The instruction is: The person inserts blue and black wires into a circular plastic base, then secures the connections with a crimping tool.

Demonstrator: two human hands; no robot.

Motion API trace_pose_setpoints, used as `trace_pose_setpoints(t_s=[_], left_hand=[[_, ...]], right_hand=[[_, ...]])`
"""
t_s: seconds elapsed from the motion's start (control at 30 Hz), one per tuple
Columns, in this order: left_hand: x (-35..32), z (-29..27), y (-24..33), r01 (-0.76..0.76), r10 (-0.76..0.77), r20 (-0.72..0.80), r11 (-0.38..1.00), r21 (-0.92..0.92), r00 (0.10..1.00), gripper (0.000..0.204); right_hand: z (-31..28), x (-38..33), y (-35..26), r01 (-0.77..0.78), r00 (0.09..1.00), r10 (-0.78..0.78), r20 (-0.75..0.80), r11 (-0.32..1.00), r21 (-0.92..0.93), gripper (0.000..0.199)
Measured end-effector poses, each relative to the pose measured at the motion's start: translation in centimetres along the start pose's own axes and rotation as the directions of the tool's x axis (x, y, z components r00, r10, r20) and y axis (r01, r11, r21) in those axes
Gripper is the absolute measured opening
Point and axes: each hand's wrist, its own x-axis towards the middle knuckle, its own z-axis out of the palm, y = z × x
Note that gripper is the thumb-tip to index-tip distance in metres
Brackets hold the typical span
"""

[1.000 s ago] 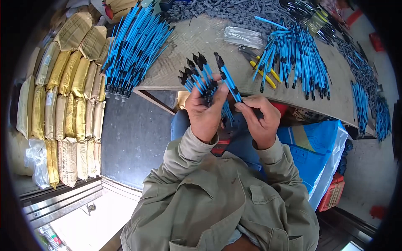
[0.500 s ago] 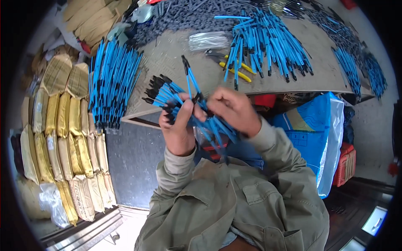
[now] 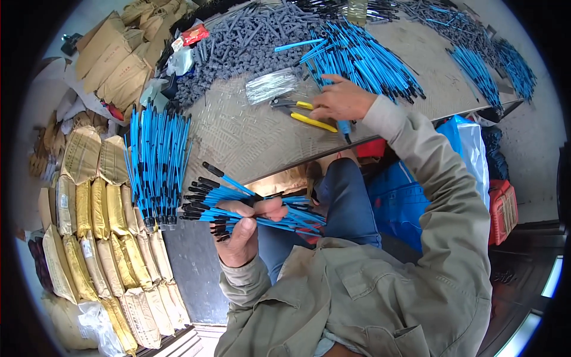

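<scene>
Head view is showing a worktable (image 3: pixel 250 140) strewn with blue rods (image 3: pixel 363 59); left hand (image 3: pixel 244 229) is gripping a bundle (image 3: pixel 238 205), right hand (image 3: pixel 340 101) is curling over one rod, its grip unclear.

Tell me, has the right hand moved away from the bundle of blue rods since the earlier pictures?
Yes. The right hand has left the bundle in the left hand and reached forward onto the table, beside the yellow-handled pliers.

You had just one view, from the camera on your head. It looked straight down over your chest and lap, so your arms came in from the bottom edge. Your left hand (image 3: pixel 244 229) sat close under it, and your right hand (image 3: pixel 339 101) was farther up on the table (image 3: pixel 250 140). The round lens bent the edges and left the corners dark.
</scene>
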Motion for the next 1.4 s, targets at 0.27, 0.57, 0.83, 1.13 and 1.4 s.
trace_pose_setpoints(t_s=[0.27, 0.57, 0.83, 1.13, 1.4], left_hand=[[1.7, 0.3, -2.8, 0.077, -0.069, -0.062, 0.985, 0.154, 0.996, 0.018], [1.2, -0.4, -5.2, 0.288, -0.281, -0.062, 0.93, 0.229, 0.958, 0.02], [0.5, -0.9, -6.8, 0.126, -0.161, 0.109, 0.954, 0.273, 0.981, 0.02], [0.1, -0.7, -8.1, 0.068, -0.114, 0.11, 0.932, 0.356, 0.987, 0.021], [1.0, 1.5, -4.0, 0.138, -0.214, 0.15, 0.904, 0.405, 0.965, 0.02]], right_hand=[[0.5, -4.2, 5.7, -0.142, 0.98, 0.109, -0.169, 0.971, -0.195, 0.023], [-2.8, -4.5, -13.4, 0.273, 0.857, 0.086, -0.508, 0.76, 0.589, 0.008], [-0.6, -3.8, -16.3, 0.335, 0.798, 0.184, -0.574, 0.657, 0.676, 0.014], [-1.2, -4.2, -17.5, 0.213, 0.783, 0.304, -0.542, 0.688, 0.694, 0.013], [-1.3, -2.1, -14.1, 0.512, 0.793, 0.226, -0.566, 0.256, 0.82, 0.035]])
